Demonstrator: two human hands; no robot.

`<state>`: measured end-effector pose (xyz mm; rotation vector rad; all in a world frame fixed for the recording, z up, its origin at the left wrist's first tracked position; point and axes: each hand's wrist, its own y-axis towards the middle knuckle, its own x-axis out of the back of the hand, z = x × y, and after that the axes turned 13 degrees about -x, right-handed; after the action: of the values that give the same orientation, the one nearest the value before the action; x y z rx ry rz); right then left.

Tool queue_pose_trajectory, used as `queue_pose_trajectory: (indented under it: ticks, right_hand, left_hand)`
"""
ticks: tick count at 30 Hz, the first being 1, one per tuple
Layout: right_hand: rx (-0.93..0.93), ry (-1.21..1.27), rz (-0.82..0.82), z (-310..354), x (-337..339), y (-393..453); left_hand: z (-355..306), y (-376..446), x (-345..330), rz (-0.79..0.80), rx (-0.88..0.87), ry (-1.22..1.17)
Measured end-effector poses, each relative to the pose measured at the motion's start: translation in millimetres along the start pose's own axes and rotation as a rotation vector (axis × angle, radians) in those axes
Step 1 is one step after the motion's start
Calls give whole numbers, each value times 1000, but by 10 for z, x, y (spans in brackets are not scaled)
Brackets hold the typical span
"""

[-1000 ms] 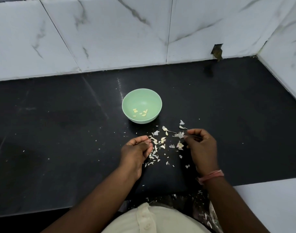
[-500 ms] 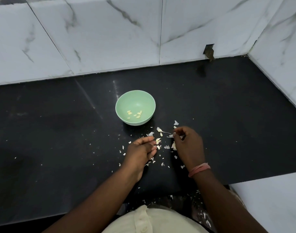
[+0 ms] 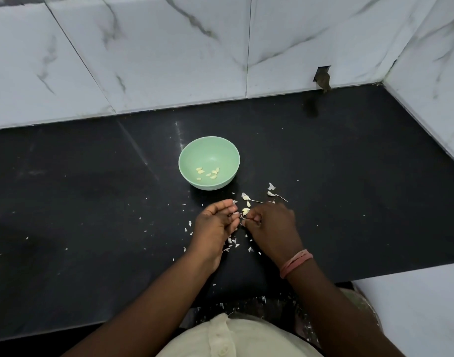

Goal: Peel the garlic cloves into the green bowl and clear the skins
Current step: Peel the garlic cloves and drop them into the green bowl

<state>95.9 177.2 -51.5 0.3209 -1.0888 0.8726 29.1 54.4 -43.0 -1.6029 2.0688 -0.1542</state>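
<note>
Left hand lies cupped, palm up, apparently to receive skins. Right hand pinches a small scrap at its fingertips. Green bowl stands just beyond both hands on the bench, holding peeled cloves.

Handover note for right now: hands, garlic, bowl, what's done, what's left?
Left hand: cupped, fingers curled; contents unclear.
Right hand: fingertips pinching something small beside the left; grip contents too small to tell.
Bowl: on the counter beyond the hands, several peeled cloves inside.
Skins: scattered on the counter around the hands.
Left: clear the skins.
</note>
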Motion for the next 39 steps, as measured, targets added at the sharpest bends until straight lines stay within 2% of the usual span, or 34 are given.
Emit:
queue_pose_trajectory:
  ticks: [5,10,14,20,26,28,31,39]
  right_hand:
    - [-9,-112,11,55,-15,-24]
    - [-42,-82,3,30,9,10]
    - [11,207,-15,-7,-8,8]
    - [9,549,156,60,135,-141]
    - [-66,819,264,142,162,-215]
    - [-103,928,305,188,160,-245]
    - [-138,1016,280,234,150,-284]
    - [-100,980,220,359,173,-319]
  left_hand:
    - [40,-25,-31,-8,15,49]
    - [40,-30,-15,-1,-2,85]
    - [33,-59,-17,30,-41,149]
    - [-59,-124,76,139,-4,180]
    - [-136,-181,204,114,-3,141]
    - [-161,-205,247,106,-38,100]
    - [-154,-290,271,133,-111,105]
    - [-255,-388,282,148,-390,274]
